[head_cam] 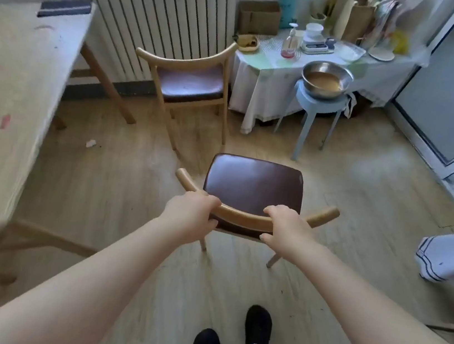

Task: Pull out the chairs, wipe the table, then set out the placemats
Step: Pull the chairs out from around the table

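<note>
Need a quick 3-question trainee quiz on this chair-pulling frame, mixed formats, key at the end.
1. True or false: both the left hand and the right hand grip the curved wooden backrest of the near brown-seated wooden chair.
2. Multiple choice: the steel bowl of brownish liquid rests on A) the long wooden table with red marks, B) the pale blue plastic stool, C) the floor.
3. Fill in: the second brown-seated wooden chair stands in front of the white ____.

Key: 1 true; 2 B; 3 radiator.
</note>
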